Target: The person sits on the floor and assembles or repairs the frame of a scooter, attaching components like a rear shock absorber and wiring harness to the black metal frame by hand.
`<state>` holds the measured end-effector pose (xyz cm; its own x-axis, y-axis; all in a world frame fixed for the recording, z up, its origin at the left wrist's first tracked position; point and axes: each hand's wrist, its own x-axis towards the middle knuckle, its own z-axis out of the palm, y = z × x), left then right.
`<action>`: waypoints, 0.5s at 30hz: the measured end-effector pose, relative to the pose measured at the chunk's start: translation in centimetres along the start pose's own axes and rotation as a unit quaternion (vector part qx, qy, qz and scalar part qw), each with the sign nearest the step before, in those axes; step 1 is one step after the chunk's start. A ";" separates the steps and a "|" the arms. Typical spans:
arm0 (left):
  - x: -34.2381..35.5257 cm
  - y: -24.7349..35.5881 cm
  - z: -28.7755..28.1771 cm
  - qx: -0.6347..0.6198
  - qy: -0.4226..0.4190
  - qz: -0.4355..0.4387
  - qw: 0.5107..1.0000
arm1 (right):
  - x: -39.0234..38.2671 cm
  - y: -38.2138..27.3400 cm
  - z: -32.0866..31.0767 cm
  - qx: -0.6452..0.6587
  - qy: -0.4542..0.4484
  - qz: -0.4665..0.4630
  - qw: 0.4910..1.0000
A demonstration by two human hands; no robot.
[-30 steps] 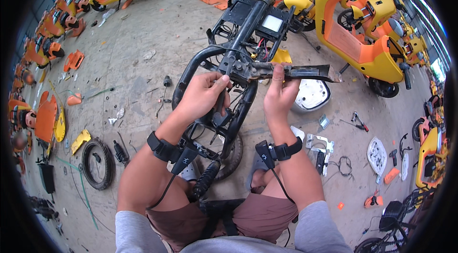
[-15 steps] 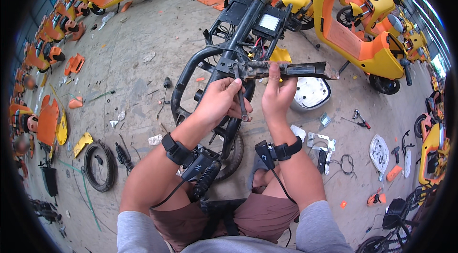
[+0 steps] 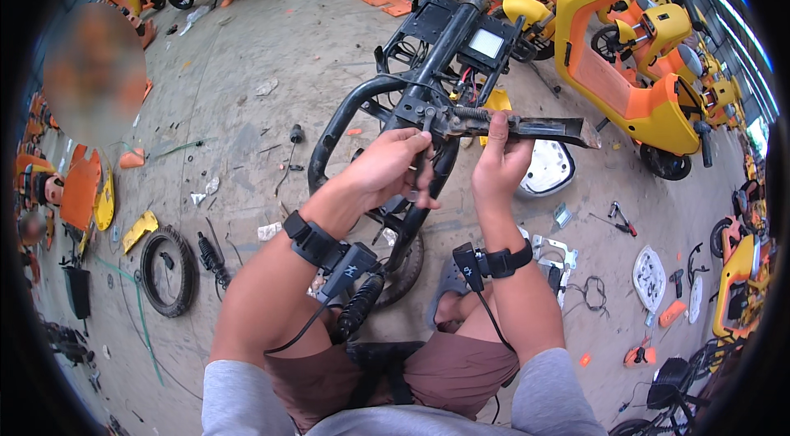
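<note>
A black scooter frame (image 3: 331,133) lies in front of me, its far end carrying a flat dark plate. My left hand (image 3: 387,164) is closed around a wrench (image 3: 428,125), whose upper end sits at a bolt on the frame's bracket. Most of the wrench's handle is hidden by my fingers. My right hand (image 3: 504,163) grips a black kickstand (image 3: 559,132) that points right from the bracket, thumb on top. A coil spring (image 3: 471,113) runs along the kickstand near its pivot.
Beyond the frame stands a yellow and orange scooter (image 3: 605,66). A white cover (image 3: 547,169) lies beside my right hand. On the left are a loose tire (image 3: 148,275) and a shock absorber (image 3: 211,257). Red-handled pliers (image 3: 623,220) and a pale panel (image 3: 649,280) lie on the right.
The view has shifted, so the frame and both hands appear farther right. My left fingers now cover more of the wrench's handle. The right hand keeps its grip on the kickstand.
</note>
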<state>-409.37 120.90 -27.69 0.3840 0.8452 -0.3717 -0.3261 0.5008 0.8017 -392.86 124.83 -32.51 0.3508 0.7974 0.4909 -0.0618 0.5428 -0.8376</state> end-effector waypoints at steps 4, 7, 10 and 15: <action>-1.0 2.6 -1.8 0.374 0.123 0.038 0.918 | 0.1 0.0 -0.2 0.002 -0.009 -0.006 1.000; -0.5 2.9 -3.7 0.610 0.209 0.221 0.732 | 0.1 0.2 0.2 0.008 0.000 -0.009 1.000; 0.1 2.6 -5.0 0.679 0.204 0.338 0.619 | -0.2 -0.4 0.4 0.001 -0.004 0.004 1.000; 0.0 2.4 -4.6 0.533 0.234 0.339 0.739 | 0.0 -0.1 0.3 -0.005 0.003 -0.011 1.000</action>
<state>-414.12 122.91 -27.92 0.0219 0.9311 0.3640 0.6559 -0.2882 0.6977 -393.09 124.87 -32.33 0.3580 0.7835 0.5079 -0.0437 0.5574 -0.8291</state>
